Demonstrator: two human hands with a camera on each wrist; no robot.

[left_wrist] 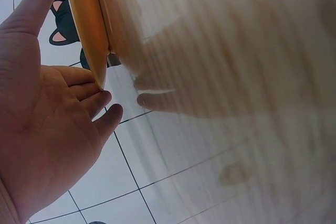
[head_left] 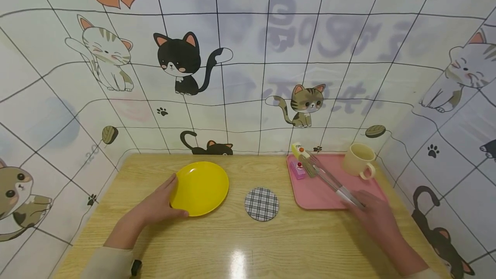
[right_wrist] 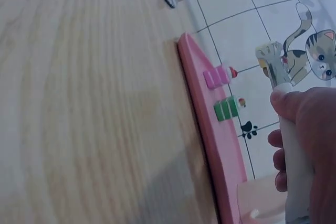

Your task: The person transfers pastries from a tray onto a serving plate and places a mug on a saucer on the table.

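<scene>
yellow cake (head_left: 298, 151) with a white, orange-dotted top sits between metal tongs (head_left: 344, 192).

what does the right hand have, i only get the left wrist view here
Observer: The right hand holds a pair of tongs.

Operator: anything at the tips

Observer: Yes, a small yellow cake.

Operator: any other cakes around

Observer: Two more, a pink cake and a green cake, side by side on the pink tray.
</scene>
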